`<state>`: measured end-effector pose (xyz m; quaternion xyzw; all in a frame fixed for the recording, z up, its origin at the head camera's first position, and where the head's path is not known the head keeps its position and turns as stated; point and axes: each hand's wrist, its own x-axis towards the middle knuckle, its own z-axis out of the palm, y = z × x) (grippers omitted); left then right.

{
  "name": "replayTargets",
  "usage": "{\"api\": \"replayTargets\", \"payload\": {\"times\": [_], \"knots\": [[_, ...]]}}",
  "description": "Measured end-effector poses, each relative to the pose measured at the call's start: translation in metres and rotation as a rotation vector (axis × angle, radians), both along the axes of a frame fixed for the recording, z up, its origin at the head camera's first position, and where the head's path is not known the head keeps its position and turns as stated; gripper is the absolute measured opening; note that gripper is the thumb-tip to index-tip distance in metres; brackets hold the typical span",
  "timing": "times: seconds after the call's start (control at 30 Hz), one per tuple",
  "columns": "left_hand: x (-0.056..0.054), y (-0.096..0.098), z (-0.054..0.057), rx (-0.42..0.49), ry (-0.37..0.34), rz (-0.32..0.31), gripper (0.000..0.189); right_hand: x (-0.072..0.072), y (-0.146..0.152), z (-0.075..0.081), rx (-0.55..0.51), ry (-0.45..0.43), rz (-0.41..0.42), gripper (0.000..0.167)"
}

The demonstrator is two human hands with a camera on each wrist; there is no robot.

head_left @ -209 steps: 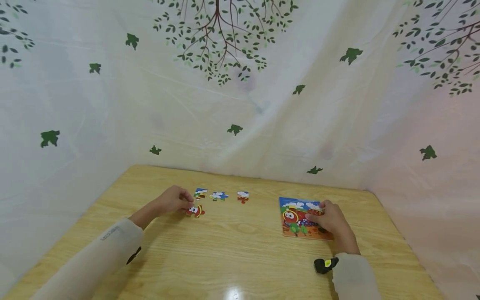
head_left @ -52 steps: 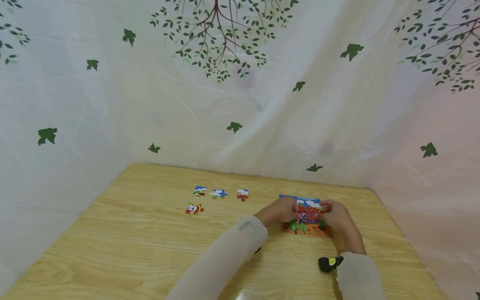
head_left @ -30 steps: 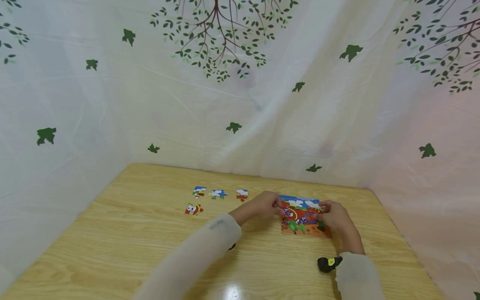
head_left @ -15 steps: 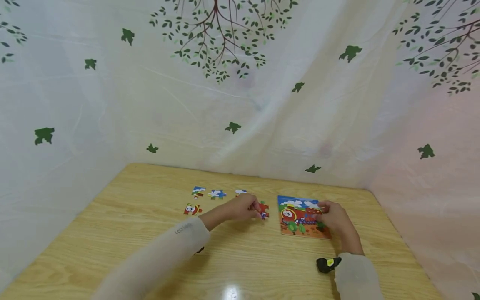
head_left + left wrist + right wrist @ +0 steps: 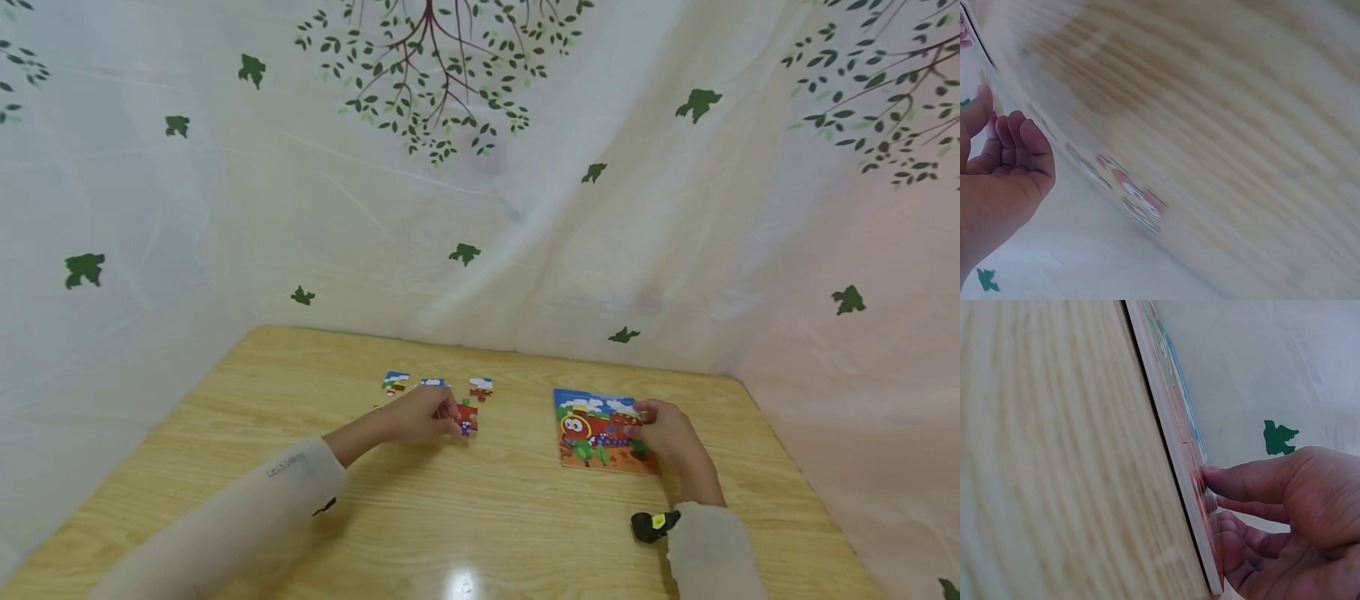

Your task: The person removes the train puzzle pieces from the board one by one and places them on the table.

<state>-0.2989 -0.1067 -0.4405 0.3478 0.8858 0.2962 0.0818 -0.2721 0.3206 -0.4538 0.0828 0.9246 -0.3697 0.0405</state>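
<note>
Between thumb and fingertips my left hand (image 5: 418,415) pinches a red jigsaw piece (image 5: 468,418) with a purple patch, held over the table left of the puzzle board. In the left wrist view the hand (image 5: 1010,156) is at the left edge. My right hand (image 5: 669,435) grips the right edge of the jigsaw puzzle board (image 5: 596,454), which shows a red, big-eyed caterpillar, clouds and brown ground. In the right wrist view its thumb (image 5: 1247,478) presses on the board's picture side (image 5: 1175,406), with fingers curled at the edge.
Loose jigsaw pieces lie at the back: one sky piece (image 5: 395,382), a cloud piece (image 5: 433,383) partly behind the left hand, and a white-and-red piece (image 5: 481,387). A face piece (image 5: 1138,190) shows in the left wrist view. A leaf-patterned curtain (image 5: 450,292) borders the wooden table (image 5: 480,500).
My left hand has lifted away from the board with the red piece and carried it left, toward the loose pieces. The right hand has stayed at the board's right edge.
</note>
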Motion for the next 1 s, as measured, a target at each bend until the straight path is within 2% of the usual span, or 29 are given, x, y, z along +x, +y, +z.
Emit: {"api": "replayTargets", "payload": {"times": [0.1, 0.23, 0.43, 0.63, 0.87, 1.0], "knots": [[-0.001, -0.017, -0.001, -0.007, 0.008, 0.027, 0.014, -0.001, -0.001, 0.000, -0.014, -0.016, 0.002, 0.051], [-0.005, -0.036, -0.001, -0.034, -0.027, 0.058, 0.015, -0.002, 0.000, -0.001, -0.011, -0.020, 0.004, 0.052], [-0.013, -0.053, 0.000, -0.070, -0.044, 0.044, 0.016, -0.002, 0.000, -0.001, -0.006, -0.023, -0.010, 0.051], [-0.020, -0.057, -0.001, -0.087, -0.045, 0.030, 0.016, -0.002, 0.001, 0.001, -0.025, -0.033, -0.008, 0.051], [-0.023, -0.054, 0.000, -0.119, -0.077, 0.063, 0.016, -0.003, 0.002, 0.001, -0.018, -0.027, -0.003, 0.051], [-0.024, -0.053, 0.001, -0.137, -0.061, 0.037, 0.015, -0.002, 0.001, 0.000, -0.008, -0.010, 0.010, 0.050]]}}
